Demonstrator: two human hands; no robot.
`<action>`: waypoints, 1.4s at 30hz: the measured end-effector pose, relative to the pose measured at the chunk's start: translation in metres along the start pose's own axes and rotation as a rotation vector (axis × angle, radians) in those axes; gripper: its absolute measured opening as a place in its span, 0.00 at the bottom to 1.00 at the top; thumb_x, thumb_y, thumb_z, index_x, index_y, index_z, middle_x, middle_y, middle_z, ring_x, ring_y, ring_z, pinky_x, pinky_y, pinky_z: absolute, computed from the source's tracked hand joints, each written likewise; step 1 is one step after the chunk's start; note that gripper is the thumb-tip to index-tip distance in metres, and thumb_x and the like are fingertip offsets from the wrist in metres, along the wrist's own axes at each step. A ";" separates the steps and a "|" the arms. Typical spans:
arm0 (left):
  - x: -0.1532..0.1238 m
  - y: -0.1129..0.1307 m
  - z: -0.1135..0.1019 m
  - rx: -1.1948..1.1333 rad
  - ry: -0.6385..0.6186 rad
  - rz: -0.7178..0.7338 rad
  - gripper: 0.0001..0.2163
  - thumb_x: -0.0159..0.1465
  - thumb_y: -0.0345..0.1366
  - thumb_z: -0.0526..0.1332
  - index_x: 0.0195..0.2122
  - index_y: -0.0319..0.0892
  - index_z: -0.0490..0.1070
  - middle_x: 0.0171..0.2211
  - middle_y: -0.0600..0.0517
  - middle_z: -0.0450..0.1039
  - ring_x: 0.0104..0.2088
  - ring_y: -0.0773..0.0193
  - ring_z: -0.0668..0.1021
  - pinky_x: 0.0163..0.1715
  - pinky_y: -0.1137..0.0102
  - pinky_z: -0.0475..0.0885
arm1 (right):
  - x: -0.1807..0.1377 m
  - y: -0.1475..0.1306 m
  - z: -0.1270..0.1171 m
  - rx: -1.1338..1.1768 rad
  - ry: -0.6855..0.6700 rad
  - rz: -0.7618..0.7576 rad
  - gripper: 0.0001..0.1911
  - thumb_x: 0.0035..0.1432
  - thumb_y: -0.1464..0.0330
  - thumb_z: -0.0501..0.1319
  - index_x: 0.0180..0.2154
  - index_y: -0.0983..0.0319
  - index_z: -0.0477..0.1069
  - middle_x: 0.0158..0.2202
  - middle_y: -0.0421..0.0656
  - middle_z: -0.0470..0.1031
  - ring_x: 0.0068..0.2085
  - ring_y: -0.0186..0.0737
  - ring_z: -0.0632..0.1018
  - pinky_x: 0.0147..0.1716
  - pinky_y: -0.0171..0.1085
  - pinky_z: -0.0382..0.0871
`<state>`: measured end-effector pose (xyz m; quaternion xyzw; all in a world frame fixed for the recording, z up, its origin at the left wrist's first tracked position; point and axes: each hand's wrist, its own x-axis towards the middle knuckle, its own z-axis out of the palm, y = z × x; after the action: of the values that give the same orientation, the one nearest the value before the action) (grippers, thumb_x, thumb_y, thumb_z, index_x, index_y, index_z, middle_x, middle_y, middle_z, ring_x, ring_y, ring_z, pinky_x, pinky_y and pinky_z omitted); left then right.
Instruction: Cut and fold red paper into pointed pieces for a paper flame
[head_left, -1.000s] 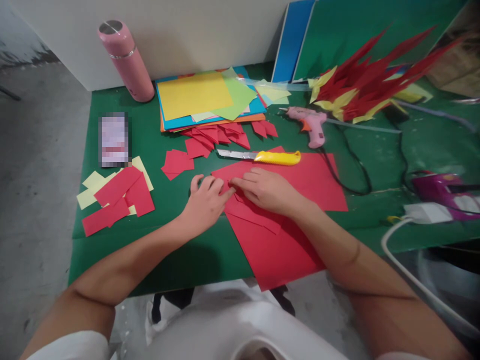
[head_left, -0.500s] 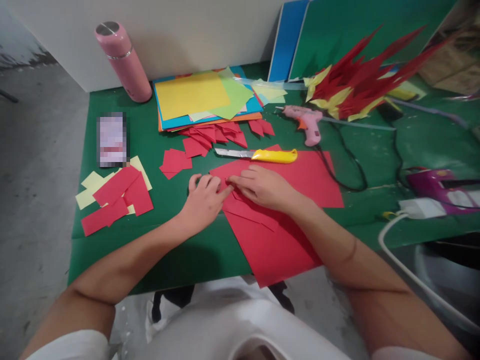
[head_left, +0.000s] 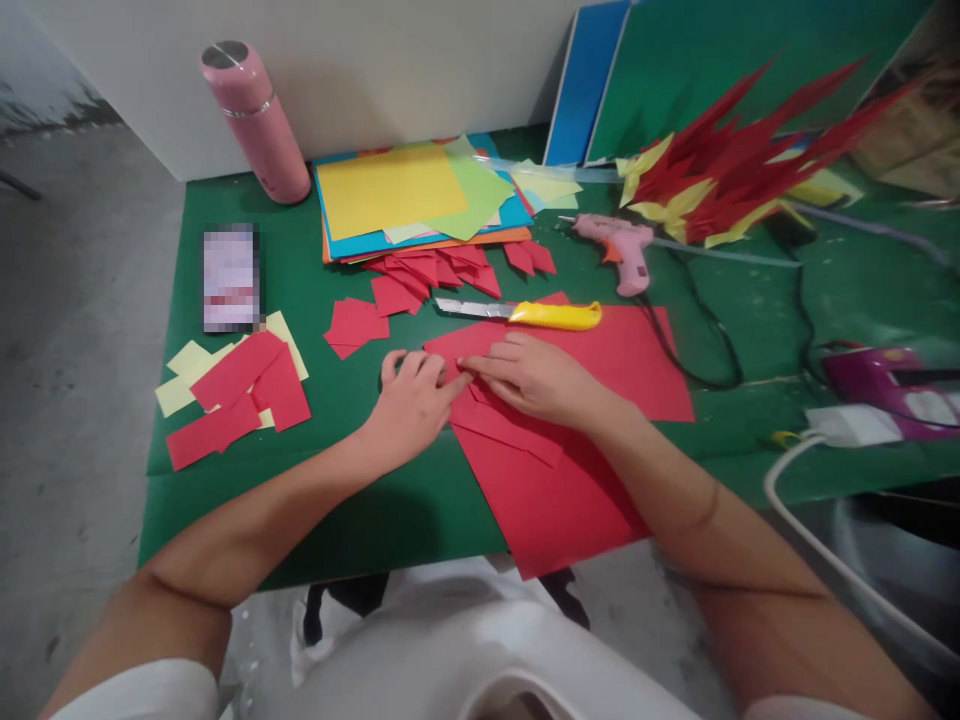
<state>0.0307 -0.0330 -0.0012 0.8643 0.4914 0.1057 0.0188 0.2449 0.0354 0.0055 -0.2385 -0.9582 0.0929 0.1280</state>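
My left hand (head_left: pixel 411 402) and my right hand (head_left: pixel 534 378) meet fingertip to fingertip on a small folded red paper piece (head_left: pixel 501 420). The left fingers are curled and pressing its left edge. Held close together, the right fingers press along its top. The piece lies on a large red sheet (head_left: pixel 607 360) that hangs over the front edge of the green table (head_left: pixel 337 500). Just beyond my right hand lies a yellow-handled utility knife (head_left: pixel 556 316) with its blade out.
Cut red pieces (head_left: pixel 435 270) and red squares (head_left: pixel 356 325) lie behind my hands, with red and yellow strips (head_left: pixel 240 385) at left. Further back are a coloured paper stack (head_left: pixel 397 190), a pink bottle (head_left: pixel 259 120), a pink glue gun (head_left: pixel 626 250) and a spiky red-yellow paper craft (head_left: pixel 735 160).
Both hands stay on the red piece, with only slight shifts of the fingertips. The view itself wobbles a little.
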 end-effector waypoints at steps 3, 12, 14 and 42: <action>0.000 0.000 0.000 -0.007 -0.006 -0.004 0.18 0.66 0.29 0.55 0.56 0.48 0.72 0.38 0.47 0.67 0.45 0.54 0.67 0.52 0.54 0.59 | 0.000 0.001 0.001 -0.016 -0.002 -0.012 0.20 0.70 0.69 0.48 0.53 0.68 0.74 0.30 0.47 0.74 0.31 0.42 0.65 0.33 0.39 0.61; 0.000 0.001 0.001 -0.022 -0.003 -0.011 0.18 0.66 0.28 0.55 0.55 0.47 0.73 0.39 0.46 0.68 0.46 0.53 0.67 0.54 0.52 0.59 | 0.006 -0.010 0.001 -0.090 -0.041 0.036 0.19 0.68 0.72 0.48 0.50 0.70 0.74 0.30 0.49 0.74 0.34 0.45 0.68 0.34 0.40 0.60; 0.000 0.002 0.001 -0.017 0.008 -0.012 0.18 0.66 0.28 0.55 0.54 0.46 0.73 0.40 0.46 0.68 0.47 0.53 0.67 0.54 0.52 0.58 | 0.008 -0.012 0.001 -0.091 -0.051 0.056 0.19 0.66 0.73 0.48 0.49 0.70 0.74 0.31 0.50 0.75 0.35 0.46 0.69 0.34 0.40 0.61; 0.000 -0.001 0.002 -0.092 0.013 0.012 0.21 0.65 0.26 0.55 0.58 0.47 0.70 0.55 0.48 0.74 0.56 0.53 0.70 0.60 0.49 0.55 | -0.009 0.013 -0.022 -0.002 -0.031 -0.051 0.16 0.59 0.72 0.51 0.28 0.60 0.76 0.30 0.46 0.78 0.34 0.43 0.75 0.35 0.41 0.67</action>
<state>0.0302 -0.0323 -0.0033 0.8648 0.4808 0.1340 0.0548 0.2647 0.0451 0.0218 -0.2126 -0.9659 0.0924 0.1155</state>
